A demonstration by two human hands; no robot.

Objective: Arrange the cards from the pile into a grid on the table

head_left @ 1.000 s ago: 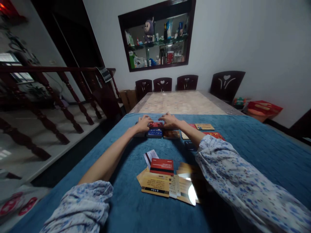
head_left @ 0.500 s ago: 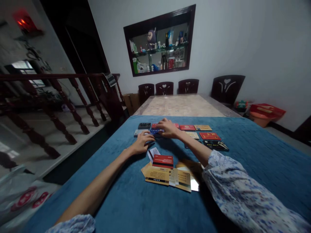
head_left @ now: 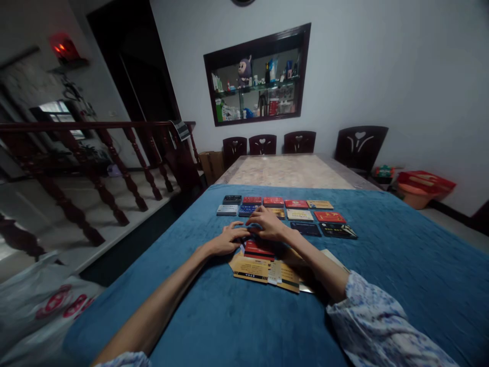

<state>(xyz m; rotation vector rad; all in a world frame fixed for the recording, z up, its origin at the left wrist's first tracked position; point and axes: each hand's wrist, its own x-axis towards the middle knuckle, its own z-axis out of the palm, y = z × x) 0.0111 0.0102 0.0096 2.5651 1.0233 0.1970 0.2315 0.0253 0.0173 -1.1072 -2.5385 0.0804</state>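
Two rows of laid-out cards point(head_left: 294, 205) lie on the blue cloth point(head_left: 401, 265), with dark cards point(head_left: 338, 231) at the right end. Nearer me sits a loose pile of gold cards point(head_left: 252, 269) with a red card point(head_left: 257, 250) on top. Both hands meet at the pile's far edge. My left hand point(head_left: 226, 240) lies low with its fingers stretched toward the red card. My right hand point(head_left: 268, 224) is beside it, fingers curled down and pinched together over the spot; what they hold is hidden.
Beyond the cloth the marble tabletop point(head_left: 286, 171) runs to several dark chairs point(head_left: 359, 145). A wooden railing point(head_left: 95, 153) is at the left, a wall cabinet point(head_left: 257, 76) behind, a red basin point(head_left: 426, 183) at the right, and a white plastic bag point(head_left: 34, 306) at the near left.
Both hands have drawn back from the far rows of laid-out cards to the near pile. The white striped card is now covered by my hands.
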